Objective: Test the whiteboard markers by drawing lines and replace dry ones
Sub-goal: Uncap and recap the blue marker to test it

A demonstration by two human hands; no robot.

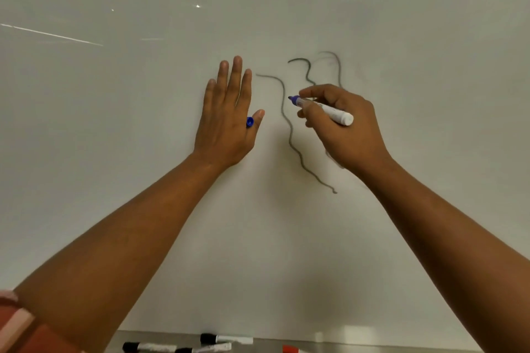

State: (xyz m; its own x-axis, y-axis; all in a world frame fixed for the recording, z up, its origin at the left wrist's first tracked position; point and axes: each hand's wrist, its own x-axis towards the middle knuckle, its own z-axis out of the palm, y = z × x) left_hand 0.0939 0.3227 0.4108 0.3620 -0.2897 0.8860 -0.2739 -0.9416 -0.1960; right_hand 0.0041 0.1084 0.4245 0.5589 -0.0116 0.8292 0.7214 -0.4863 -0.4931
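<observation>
The grey metal ledge tray at the bottom edge holds three black-capped white markers and, further right, a red-capped marker. Above it, the right hand curls its fingers round a white-barrelled whiteboard marker with a blue tip, tip pointing left, just beside a long grey wavy line on the glossy white whiteboard. The left hand lies flat there, fingers straight, thumb pinching a small round blue cap

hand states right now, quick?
Left hand: fingers straight, thumb pinching a blue cap.
Right hand: gripping the uncapped marker.
</observation>
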